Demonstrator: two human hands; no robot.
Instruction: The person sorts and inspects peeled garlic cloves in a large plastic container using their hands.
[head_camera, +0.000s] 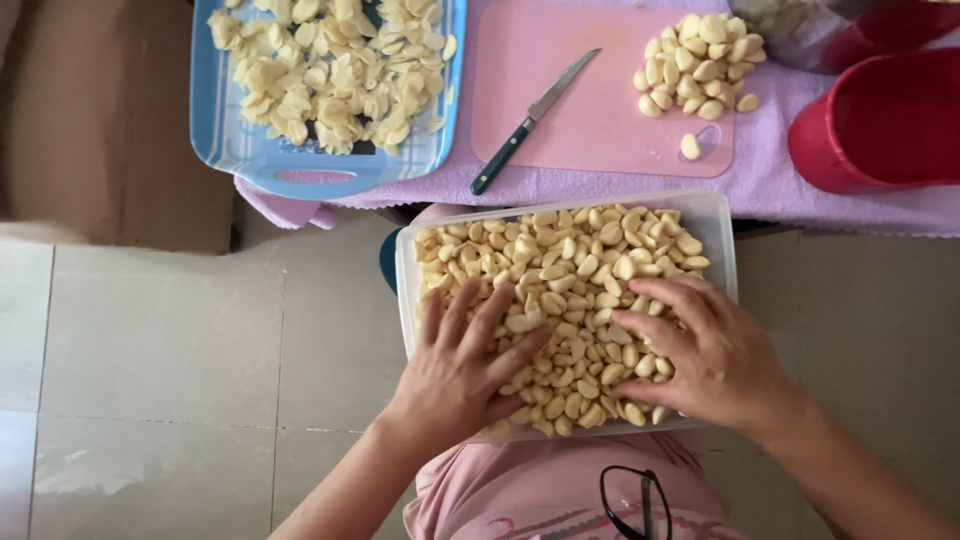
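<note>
Both hands rest spread flat on peeled garlic cloves (570, 290) filling a clear tub (720, 215) on the person's lap: left hand (455, 375), right hand (715, 355). Sliced garlic (330, 75) fills a blue tray (225, 150); few cloves (697, 65) wait beside a knife (533, 118).

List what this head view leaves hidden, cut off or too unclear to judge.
- Cloves under the left hand and right hand: covered by the palms.
- Clear container: depth hidden by peeled garlic; near rim hidden by the hands.
- Red bowl: cut by the right edge, contents unseen.
- Blue tray: top cropped by the frame.
</note>
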